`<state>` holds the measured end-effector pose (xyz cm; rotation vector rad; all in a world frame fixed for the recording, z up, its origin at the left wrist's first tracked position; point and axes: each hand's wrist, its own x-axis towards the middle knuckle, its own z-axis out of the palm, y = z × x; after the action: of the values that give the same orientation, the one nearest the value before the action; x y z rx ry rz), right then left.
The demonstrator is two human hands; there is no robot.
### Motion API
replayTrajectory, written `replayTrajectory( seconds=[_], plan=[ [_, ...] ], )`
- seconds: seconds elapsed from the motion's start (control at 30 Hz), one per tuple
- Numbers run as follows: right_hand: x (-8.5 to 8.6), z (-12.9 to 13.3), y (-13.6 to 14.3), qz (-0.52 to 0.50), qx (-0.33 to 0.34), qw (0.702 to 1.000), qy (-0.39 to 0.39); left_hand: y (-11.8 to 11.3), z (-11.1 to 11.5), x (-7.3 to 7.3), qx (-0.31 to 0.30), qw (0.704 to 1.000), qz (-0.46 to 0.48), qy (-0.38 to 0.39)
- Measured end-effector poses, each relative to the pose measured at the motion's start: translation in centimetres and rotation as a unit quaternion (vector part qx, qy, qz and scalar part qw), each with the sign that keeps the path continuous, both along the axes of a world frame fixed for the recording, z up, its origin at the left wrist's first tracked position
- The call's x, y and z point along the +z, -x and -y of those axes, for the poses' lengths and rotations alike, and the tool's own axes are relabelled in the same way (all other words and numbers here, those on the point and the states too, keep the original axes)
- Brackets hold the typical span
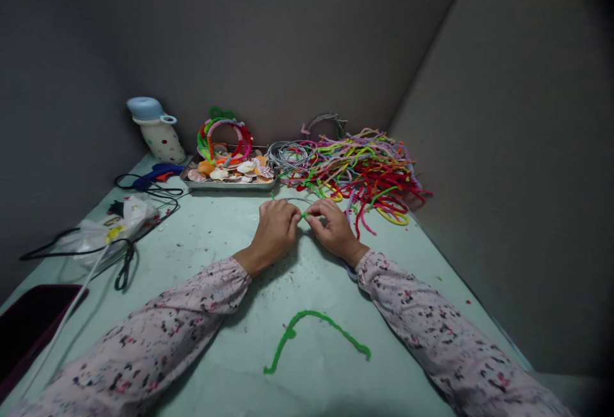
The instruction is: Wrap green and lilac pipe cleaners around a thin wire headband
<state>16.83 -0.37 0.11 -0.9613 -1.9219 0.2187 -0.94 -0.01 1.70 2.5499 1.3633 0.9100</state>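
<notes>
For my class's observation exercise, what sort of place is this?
Probably a craft workstation: a heap of fuzzy stems, a tray of seashells and coiled wire share one table.

The table has a pale green top, with dark specks scattered left of the middle. 1 green stem lies bent into an arch at the near middle. At the far left stands 1 bottle, with a blue tool lying just nearer. To its right sits 1 tray. A pile of coloured stems spreads over the far right, 1 yellow loop at its near side. On the left lie 1 bag and a black cord.
</notes>
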Motion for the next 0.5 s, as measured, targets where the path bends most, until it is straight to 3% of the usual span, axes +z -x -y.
replayTrajectory(
  seconds=[0.5],
  plan=[
    [0.1, 0.19, 0.03, -0.009, 0.001, 1.0, 0.009, -0.01, 0.15, 0.61, -0.018, 0.998, 0.046, 0.04]
  ],
)
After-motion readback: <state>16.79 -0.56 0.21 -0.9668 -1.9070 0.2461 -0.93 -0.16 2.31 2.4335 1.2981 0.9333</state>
